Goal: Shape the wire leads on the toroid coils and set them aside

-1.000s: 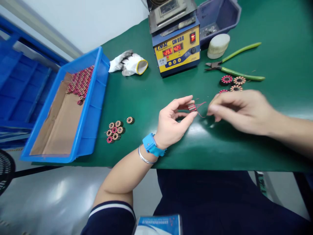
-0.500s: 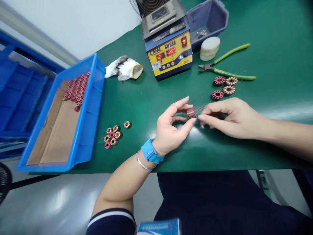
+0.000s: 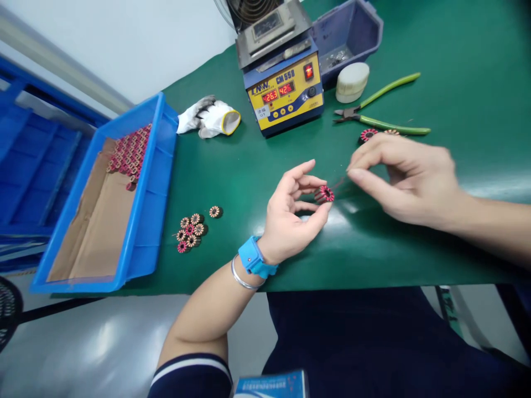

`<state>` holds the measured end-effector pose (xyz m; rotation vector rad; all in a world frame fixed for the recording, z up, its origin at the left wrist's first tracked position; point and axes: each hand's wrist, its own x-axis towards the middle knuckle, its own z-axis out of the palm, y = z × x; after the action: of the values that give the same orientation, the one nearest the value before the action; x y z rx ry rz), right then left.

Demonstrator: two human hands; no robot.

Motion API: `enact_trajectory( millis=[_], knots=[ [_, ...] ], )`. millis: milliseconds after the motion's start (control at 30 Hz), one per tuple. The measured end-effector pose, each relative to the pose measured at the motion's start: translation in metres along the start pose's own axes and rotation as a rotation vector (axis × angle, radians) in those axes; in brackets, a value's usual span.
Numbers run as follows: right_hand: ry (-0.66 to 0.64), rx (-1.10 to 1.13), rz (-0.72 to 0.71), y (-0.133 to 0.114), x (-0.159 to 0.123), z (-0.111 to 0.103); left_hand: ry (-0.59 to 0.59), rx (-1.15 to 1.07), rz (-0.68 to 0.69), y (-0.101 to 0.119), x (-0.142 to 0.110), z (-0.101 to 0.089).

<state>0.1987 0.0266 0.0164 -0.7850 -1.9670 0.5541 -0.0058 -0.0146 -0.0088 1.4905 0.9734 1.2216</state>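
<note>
My left hand [image 3: 296, 213] is closed around a small toroidal coil [image 3: 327, 193] wound with pinkish-red wire, gripped between thumb and fingers. The coil's ring face with its dark hole is turned to the right. Thin wire leads [image 3: 339, 182] stick out of it toward my right hand [image 3: 398, 174], which is apart from the coil with thumb and forefinger pinched. Blur hides whether a wire end lies in that pinch. Behind the right hand, coils [image 3: 369, 135] are partly covered. Green-handled cutting pliers [image 3: 384, 105] rest above them with jaws apart.
Several loose coils [image 3: 191, 229] lie at left, beside a blue bin [image 3: 143, 221] with cardboard and many coils. White gloves [image 3: 213, 119] lie left of the yellow-and-blue heated unit [image 3: 286, 91] with lit red digits. Near it are a purple container [image 3: 365, 38] and a whitish oval block [image 3: 352, 83].
My right hand has moved up and right, away from the coil, and now covers some of the coils behind. The held coil has turned so its ring face shows. My left hand stays nearly in place.
</note>
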Motion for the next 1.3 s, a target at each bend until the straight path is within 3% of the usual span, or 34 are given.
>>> enact_trajectory(
  millis=[100,167,400,567,633,733,867,967,1033,1100,1300],
  knots=[
    [0.143,0.049,-0.006,0.005,0.002,-0.004,-0.028,-0.026,-0.062,-0.004,0.002,-0.002],
    [0.137,0.051,-0.032,0.008,0.002,-0.005,-0.061,-0.029,-0.061,-0.010,0.002,0.000],
    [-0.259,-0.181,-0.070,0.010,-0.005,0.000,-0.155,0.234,0.142,-0.018,0.006,0.000],
    [-0.450,-0.231,-0.219,0.016,-0.009,0.014,-0.008,0.538,0.203,-0.001,0.019,-0.039],
    [-0.468,-0.312,-0.258,0.021,-0.007,0.014,-0.033,0.794,0.075,0.010,0.023,-0.065],
    [-0.389,-0.499,-0.310,0.021,-0.003,0.006,-0.083,1.104,-0.272,0.026,0.022,-0.104],
    [-0.350,-0.532,-0.432,0.003,-0.007,0.002,0.010,1.150,-0.533,0.037,0.011,-0.145],
    [-0.564,-0.357,-0.455,-0.008,-0.018,0.013,0.086,1.088,-0.643,0.035,0.005,-0.162],
    [-0.694,-0.308,-0.402,-0.007,-0.024,0.020,0.087,1.056,-0.641,0.033,0.004,-0.166],
    [-0.733,-0.336,-0.325,-0.001,-0.026,0.024,0.064,1.025,-0.611,0.031,0.006,-0.164],
    [-0.582,-0.547,-0.003,0.022,-0.018,0.021,0.010,0.887,-0.421,0.020,0.022,-0.129]
  ],
)
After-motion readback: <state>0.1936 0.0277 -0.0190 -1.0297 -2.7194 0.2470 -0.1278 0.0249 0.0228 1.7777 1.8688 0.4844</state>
